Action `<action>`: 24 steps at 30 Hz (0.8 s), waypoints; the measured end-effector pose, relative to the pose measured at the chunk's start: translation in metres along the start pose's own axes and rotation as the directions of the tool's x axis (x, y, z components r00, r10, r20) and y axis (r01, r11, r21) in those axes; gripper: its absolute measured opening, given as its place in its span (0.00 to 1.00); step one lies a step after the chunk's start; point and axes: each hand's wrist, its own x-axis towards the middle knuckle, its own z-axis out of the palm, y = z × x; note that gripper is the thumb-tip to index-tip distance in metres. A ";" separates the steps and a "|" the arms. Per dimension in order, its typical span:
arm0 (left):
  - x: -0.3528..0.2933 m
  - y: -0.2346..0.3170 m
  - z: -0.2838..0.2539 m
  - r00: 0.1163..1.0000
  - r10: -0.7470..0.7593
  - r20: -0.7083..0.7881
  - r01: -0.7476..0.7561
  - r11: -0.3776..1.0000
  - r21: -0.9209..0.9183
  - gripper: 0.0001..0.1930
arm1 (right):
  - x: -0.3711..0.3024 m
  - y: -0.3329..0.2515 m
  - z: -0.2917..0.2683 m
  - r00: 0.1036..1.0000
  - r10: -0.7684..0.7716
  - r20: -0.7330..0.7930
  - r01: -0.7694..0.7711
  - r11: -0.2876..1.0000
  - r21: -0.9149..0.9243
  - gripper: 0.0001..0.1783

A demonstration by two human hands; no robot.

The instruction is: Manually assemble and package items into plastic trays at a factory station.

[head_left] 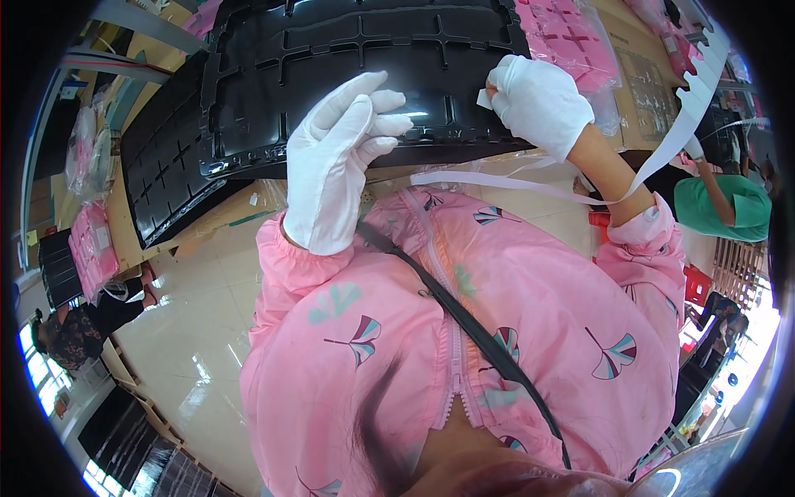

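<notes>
In a white cotton glove, my left hand (331, 161) is raised over the near edge of a black plastic tray (257, 108). Its fingers are stretched out, with nothing in them. My right hand (540, 103), gloved too, is closed at the tray's right side, pinching a small white label (484, 98) between thumb and fingers. Some of those fingertips are hidden behind the glove. A long white paper strip (669, 147) curls past my right forearm, notched along its upper part. The tray has moulded ridges and cross-shaped ribs.
Another black tray (157, 178) leans at the left. Pink pieces in clear plastic (571, 41) lie right of the tray, beside cardboard (633, 70). More pink packs (93, 244) sit at the far left. A person in green (729, 207) works at the right; another person (74, 335) is at the left.
</notes>
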 end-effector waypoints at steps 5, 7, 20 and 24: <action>-0.001 0.000 0.004 1.000 0.002 0.003 -0.002 1.000 0.004 0.18 | -0.001 0.012 0.005 0.982 -0.178 -0.069 0.174 0.983 -0.060 0.08; -0.001 -0.001 0.003 1.000 0.001 0.002 -0.001 1.000 0.008 0.18 | -0.001 0.014 0.005 0.974 -0.211 -0.082 0.208 0.977 -0.054 0.07; -0.002 -0.001 0.019 0.995 -0.096 0.025 0.096 0.995 0.006 0.21 | -0.002 0.013 -0.031 0.945 -0.323 -0.045 0.305 0.830 0.467 0.08; 0.005 -0.002 0.027 0.986 -0.138 0.090 0.144 0.987 -0.066 0.25 | 0.007 -0.012 -0.042 0.981 -0.169 0.097 0.033 0.635 0.772 0.10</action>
